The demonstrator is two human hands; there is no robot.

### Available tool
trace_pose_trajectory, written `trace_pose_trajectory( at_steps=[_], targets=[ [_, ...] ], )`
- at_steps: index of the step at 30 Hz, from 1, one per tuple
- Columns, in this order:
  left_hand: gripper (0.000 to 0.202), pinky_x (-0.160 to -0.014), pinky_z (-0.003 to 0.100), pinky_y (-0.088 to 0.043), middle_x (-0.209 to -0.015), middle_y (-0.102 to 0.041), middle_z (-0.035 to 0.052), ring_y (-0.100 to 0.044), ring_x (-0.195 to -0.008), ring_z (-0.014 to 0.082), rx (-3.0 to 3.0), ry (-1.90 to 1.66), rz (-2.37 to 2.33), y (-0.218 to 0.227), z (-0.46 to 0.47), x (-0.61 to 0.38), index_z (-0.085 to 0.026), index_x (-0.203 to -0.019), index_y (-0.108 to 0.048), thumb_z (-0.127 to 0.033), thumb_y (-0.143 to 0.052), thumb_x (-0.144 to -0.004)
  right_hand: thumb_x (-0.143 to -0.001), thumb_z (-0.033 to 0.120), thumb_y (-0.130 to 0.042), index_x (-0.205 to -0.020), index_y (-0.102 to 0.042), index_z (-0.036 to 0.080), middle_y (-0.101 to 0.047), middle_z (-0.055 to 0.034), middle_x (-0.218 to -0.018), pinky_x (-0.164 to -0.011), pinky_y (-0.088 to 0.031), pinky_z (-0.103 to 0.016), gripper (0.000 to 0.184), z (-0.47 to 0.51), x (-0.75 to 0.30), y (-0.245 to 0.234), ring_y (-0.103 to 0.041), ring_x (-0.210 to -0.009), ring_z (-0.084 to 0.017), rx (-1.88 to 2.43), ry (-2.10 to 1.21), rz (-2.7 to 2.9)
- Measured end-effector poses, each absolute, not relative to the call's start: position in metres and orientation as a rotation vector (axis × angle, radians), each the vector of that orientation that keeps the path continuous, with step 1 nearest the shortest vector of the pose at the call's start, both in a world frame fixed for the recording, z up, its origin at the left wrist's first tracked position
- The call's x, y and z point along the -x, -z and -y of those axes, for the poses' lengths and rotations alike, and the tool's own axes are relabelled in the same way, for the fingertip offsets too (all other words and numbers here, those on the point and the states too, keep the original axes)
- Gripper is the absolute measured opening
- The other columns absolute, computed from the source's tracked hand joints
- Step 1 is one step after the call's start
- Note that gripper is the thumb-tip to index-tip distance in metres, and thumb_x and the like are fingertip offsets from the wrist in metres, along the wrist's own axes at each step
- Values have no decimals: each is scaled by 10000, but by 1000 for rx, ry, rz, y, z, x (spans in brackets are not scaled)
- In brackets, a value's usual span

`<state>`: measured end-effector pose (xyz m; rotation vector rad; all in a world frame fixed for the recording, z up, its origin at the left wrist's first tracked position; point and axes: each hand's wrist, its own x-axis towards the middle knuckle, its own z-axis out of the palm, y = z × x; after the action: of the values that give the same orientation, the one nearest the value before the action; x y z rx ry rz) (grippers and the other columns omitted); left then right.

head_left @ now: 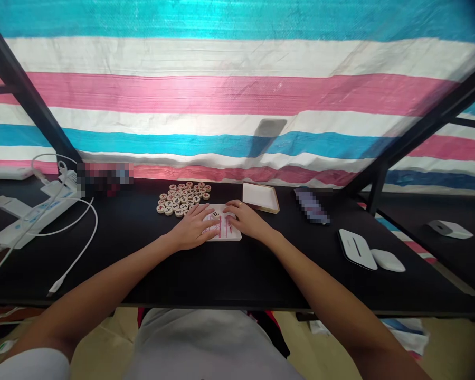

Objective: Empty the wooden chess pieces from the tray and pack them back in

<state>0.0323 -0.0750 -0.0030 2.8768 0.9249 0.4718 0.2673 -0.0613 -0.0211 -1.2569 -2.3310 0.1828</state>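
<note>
A small white box (225, 232) with red markings lies on the black table (229, 269). Both hands rest on it. My left hand (192, 228) lies flat over its left part with fingers stretched out. My right hand (246, 218) covers its right part, fingers curled down onto the box top, a ring on one finger. A round wooden piece (216, 214) shows between the two hands. Just behind the box lies a heap of several round wooden chess pieces (182, 198) with red and black characters.
A shallow white-lined wooden lid (260, 197) lies behind right of the box. A white power strip (35, 211) with cables sits at the left. White devices (357, 248) (388, 259) lie at the right. A striped tarp (237, 95) hangs behind the table.
</note>
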Motion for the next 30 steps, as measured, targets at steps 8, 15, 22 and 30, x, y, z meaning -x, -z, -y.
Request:
trace_pose_trajectory(
  at_steps=[8, 15, 22, 30],
  targets=[
    [492, -1133, 553, -136, -1527, -290, 92, -137, -1434, 297, -2744, -348, -939, 6, 71, -33, -306, -1394, -438, -513, -349, -957, -848, 153, -514, -1029, -655, 170, -548, -127, -1172, -949, -472, -422, 230, 62, -266, 21, -582, -1043, -235, 1244, -168, 2344],
    [475, -1138, 556, -93, -1532, -283, 65, -106, -1439, 294, -2674, -309, -933, 4, 69, -33, -325, -1304, -546, -534, -287, -966, -843, 146, -512, -1026, -665, 170, -572, -115, -1112, -931, -477, -402, 240, 64, -266, 17, -590, -991, -224, 1234, -182, 2349],
    [512, -1141, 545, -73, -1473, -384, 61, -148, -1431, 297, -2726, -233, -943, 5, 71, -35, -332, -1322, -528, -555, -235, -966, -853, 148, -502, -1011, -662, 178, -575, -110, -1101, -925, -481, -421, 226, 63, -266, 18, -590, -989, -224, 1193, -174, 2344],
    [483, -1142, 531, -107, -1303, -528, 82, -275, -1381, 296, -2814, -319, -973, 5, 75, -36, -277, -1279, -577, -509, -285, -972, -853, 145, -506, -1015, -664, 165, -570, -120, -1117, -932, -480, -416, 227, 63, -265, 19, -592, -992, -223, 1208, -191, 2348]
  ],
)
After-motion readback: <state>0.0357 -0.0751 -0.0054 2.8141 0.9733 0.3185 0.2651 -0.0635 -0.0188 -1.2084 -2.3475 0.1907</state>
